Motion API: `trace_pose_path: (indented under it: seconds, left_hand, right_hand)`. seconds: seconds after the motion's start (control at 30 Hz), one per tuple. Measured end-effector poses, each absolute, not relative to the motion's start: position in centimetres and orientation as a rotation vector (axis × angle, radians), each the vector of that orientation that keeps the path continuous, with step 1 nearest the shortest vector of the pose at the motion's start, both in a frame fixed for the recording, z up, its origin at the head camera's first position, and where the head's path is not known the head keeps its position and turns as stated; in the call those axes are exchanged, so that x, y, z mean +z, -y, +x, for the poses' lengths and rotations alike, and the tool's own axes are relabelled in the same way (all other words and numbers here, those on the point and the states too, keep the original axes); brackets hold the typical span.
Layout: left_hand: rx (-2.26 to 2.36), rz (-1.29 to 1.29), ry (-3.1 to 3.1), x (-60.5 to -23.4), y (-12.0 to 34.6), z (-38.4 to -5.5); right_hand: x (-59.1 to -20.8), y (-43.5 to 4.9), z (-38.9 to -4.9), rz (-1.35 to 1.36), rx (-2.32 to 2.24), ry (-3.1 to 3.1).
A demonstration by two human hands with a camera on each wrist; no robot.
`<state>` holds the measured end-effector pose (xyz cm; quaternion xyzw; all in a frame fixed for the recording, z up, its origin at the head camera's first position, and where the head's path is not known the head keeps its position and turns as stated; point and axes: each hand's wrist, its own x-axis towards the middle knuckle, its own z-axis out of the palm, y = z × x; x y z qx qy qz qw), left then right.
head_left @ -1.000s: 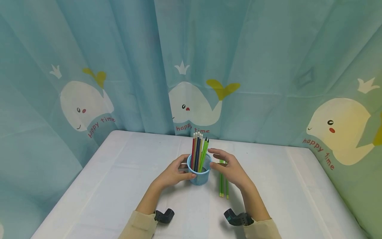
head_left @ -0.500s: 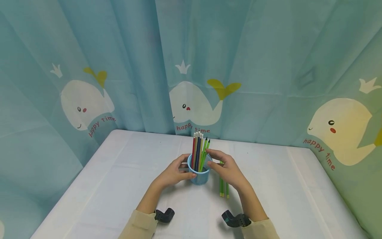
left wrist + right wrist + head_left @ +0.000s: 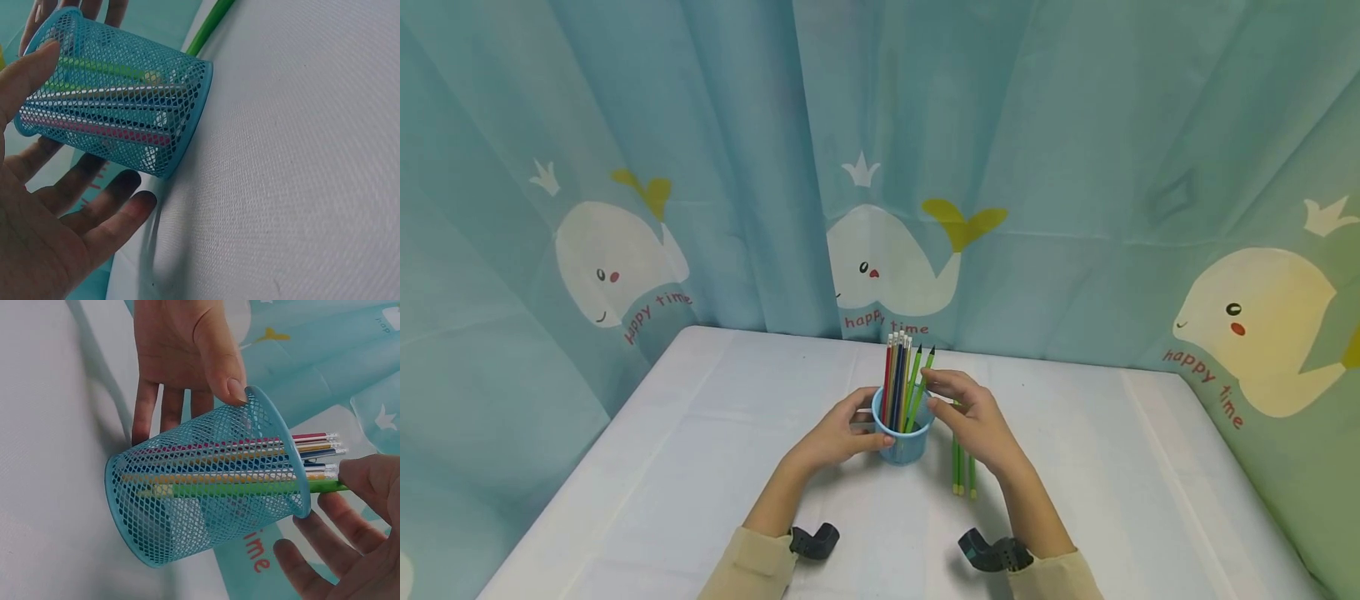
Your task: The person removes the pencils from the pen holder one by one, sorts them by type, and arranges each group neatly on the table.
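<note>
The blue mesh cup (image 3: 904, 451) stood between the two grips, round, with a smooth rim at its mouth. The left grip (image 3: 835, 433) held it from its left side, thumb at the near edge. Beside the left grip, inside the cup, red, gold and dark blue pencils (image 3: 893, 379) stood with white erasers up; nearer the right grip, two green pencils (image 3: 915, 367) pointed black tips upward. The right grip (image 3: 976, 421) had bent fingers by the right rim and the outer green pencil; I could not tell whether it pinched that pencil.

The wrist views showed pencil ends through the mesh; in the right one a thumb hid the black tips that the head view showed. Only the head view took in all three loose green pencils (image 3: 960, 471) on the desk (image 3: 662, 483) below the right grip.

Compared with half a second earlier, the outer green pencil leaned farther toward the right grip, apart from its neighbour; the cup had barely moved.
</note>
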<state>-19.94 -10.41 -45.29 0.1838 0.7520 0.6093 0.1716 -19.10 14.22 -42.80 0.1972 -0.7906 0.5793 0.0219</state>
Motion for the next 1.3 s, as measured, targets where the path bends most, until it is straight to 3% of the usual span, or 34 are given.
trace_pose_path:
  seconds: [0.57,1.3]
  left_hand:
    - [1.710,0.509,-2.165,-45.6,10.4,-20.1]
    - [1.707,0.555,-2.185,-45.6,10.5,-20.0]
  right_hand:
    - [-41.8,-15.0,-18.7,0.610,1.974,2.255]
    - [-40.6,-15.9,-18.7,0.218,2.368,1.960]
